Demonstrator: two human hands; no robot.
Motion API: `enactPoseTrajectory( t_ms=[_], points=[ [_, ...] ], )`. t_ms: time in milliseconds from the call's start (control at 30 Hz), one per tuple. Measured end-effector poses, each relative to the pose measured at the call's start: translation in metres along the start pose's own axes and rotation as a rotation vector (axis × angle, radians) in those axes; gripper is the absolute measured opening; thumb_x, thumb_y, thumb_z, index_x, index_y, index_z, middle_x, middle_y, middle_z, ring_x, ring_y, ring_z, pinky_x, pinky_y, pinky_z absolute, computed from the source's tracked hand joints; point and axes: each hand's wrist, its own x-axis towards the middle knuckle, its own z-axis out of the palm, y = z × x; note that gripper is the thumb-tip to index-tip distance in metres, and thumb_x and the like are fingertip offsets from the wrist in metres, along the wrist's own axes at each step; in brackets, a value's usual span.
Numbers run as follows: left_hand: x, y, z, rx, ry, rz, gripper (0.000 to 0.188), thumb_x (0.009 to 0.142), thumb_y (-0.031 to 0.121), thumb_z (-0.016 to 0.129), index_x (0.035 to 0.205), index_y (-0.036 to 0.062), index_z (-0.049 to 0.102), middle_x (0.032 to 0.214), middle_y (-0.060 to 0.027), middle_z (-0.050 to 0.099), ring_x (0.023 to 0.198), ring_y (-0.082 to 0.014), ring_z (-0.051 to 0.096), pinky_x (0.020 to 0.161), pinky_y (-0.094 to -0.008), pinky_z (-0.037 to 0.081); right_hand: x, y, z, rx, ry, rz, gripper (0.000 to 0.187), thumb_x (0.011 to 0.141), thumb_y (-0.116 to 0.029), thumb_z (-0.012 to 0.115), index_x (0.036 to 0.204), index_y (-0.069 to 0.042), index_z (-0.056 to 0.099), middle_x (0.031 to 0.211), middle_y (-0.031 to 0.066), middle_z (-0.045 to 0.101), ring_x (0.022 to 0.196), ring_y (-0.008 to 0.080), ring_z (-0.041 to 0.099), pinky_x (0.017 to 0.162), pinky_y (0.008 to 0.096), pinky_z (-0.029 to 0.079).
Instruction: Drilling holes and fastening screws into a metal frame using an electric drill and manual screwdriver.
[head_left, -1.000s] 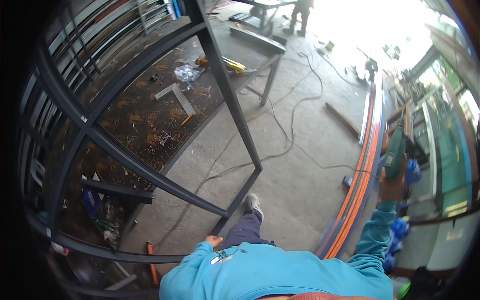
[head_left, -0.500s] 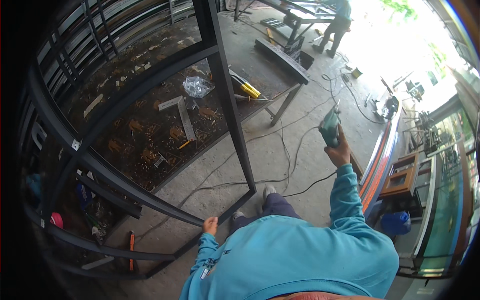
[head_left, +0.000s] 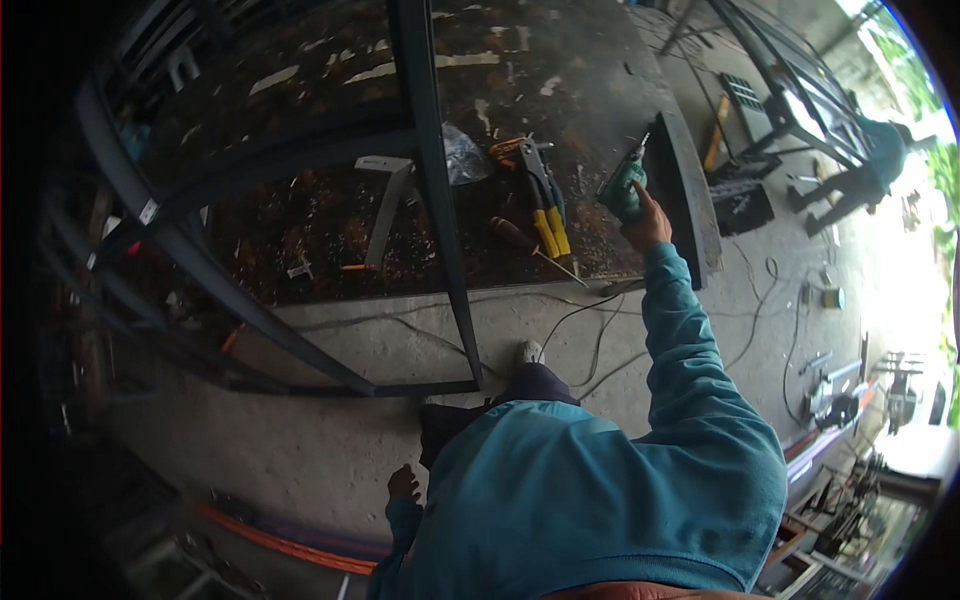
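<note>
My right hand [head_left: 650,222] is wrapped round a green power drill [head_left: 624,192], held over the right part of the dark workbench [head_left: 575,75], its bit pointing away from me. It is close beside a long dark metal bar [head_left: 682,190] lying at the bench's right end. My left hand [head_left: 403,484] hangs low at my left side, fingers apart, holding nothing. In front of it stands a dark metal frame [head_left: 424,130], apart from the hand. Yellow-handled pliers [head_left: 548,228], a screwdriver [head_left: 516,236] and a metal square [head_left: 388,215] lie on the bench.
A clear plastic bag [head_left: 464,156] and a pencil [head_left: 358,267] are on the bench. Cables [head_left: 598,345] trail over the concrete floor [head_left: 300,425]. Orange strips [head_left: 290,540] lie behind at the left. Another person [head_left: 875,165] bends near a metal stand at the far right.
My left hand has let go of the metal frame and dropped to my side. The drill in my right hand is now over the bench instead of the floor. My view has turned right.
</note>
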Motion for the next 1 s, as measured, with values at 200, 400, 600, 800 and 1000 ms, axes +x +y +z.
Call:
enactPoseTrajectory(
  t_ms=[200,400,600,800,1000],
  points=[
    [-0.027,-0.147,0.074,-0.327,0.04,-0.02,0.034,0.101,0.033,0.047,0.122,0.0083,0.057,0.094,-0.0054,0.058,0.083,-0.0198,0.055,0.073,-0.0391,0.046,0.076,0.029,0.069,-0.011,-0.123,-0.053,0.1,0.068,-0.024,0.08,0.152,-0.031,0.026,0.125,0.018,0.06,0.114,0.039,0.059,0.093,0.051,0.047],
    [-0.08,-0.157,0.116,-0.618,0.243,-0.124,0.051,0.095,0.042,0.059,0.133,0.0097,0.054,0.115,-0.0084,0.062,0.103,-0.0242,0.06,0.084,-0.0428,0.05,0.058,-0.004,0.083,-0.087,-0.116,-0.019,0.103,0.071,-0.039,0.081,0.154,-0.028,0.021,0.15,0.0171,0.037,0.137,0.0429,0.032,0.108,0.0558,0.03],
    [-0.078,-0.096,0.119,-0.286,0.245,0.023,0.056,0.09,0.049,0.063,0.131,0.0111,0.058,0.114,-0.007,0.064,0.099,-0.022,0.062,0.078,-0.0415,0.051,0.024,-0.044,0.081,0.005,0.18,-0.324,0.065,0.075,-0.029,0.076,0.136,-0.021,0.054,0.137,0.0104,0.051,0.128,0.0348,0.043,0.104,0.0515,0.034],
    [-0.07,-0.072,0.136,-0.269,0.328,0.056,0.038,0.093,0.045,0.059,0.114,0.0137,0.065,0.094,0.0017,0.063,0.077,-0.0123,0.057,0.062,-0.0333,0.048,-0.008,-0.122,0.096,0.123,-0.079,-0.671,0.05,0.076,-0.023,0.071,0.126,-0.019,0.063,0.119,0.0079,0.063,0.111,0.0317,0.056,0.093,0.0472,0.044],
    [-0.073,-0.082,0.134,-0.207,0.438,0.095,0.049,0.09,0.048,0.065,0.124,0.0128,0.063,0.101,-0.0033,0.066,0.082,-0.0167,0.063,0.059,-0.0352,0.052,-0.019,-0.169,0.107,-0.251,-0.381,-0.669,0.075,0.08,-0.026,0.068,0.148,-0.025,0.037,0.132,0.0086,0.058,0.125,0.0309,0.05,0.101,0.0528,0.035]
  ],
)
